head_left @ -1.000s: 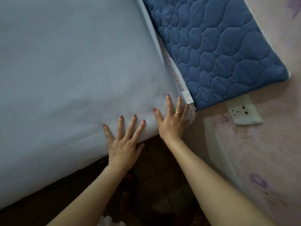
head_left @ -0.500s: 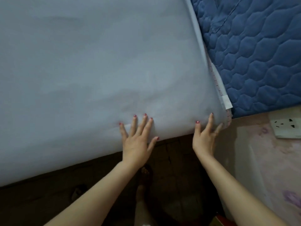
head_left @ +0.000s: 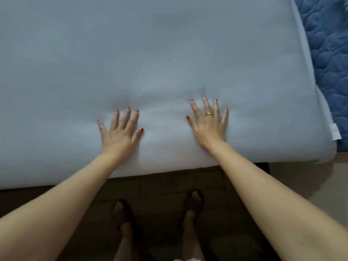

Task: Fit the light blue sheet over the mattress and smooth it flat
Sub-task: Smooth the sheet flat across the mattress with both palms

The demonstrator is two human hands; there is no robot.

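Note:
The light blue sheet (head_left: 160, 53) covers the mattress top and hangs over its near edge, filling most of the view. My left hand (head_left: 119, 133) lies flat on the sheet near the front edge, fingers spread. My right hand (head_left: 209, 123), with a gold ring, presses flat on the sheet a little further in and to the right, fingers spread too. Faint dents in the fabric show around both hands. At the right corner a white tag (head_left: 335, 131) sticks out from the sheet's edge.
A dark blue quilted pad (head_left: 331, 53) lies along the right side of the mattress. Below the front edge is dark tiled floor (head_left: 163, 185), where my two feet in sandals (head_left: 194, 200) stand. Pale wall or floor shows at lower right.
Both hands have slid from the sheet's front right corner up onto the mattress top and apart. The view has swung right, so the quilted pad and wall socket have left the middle.

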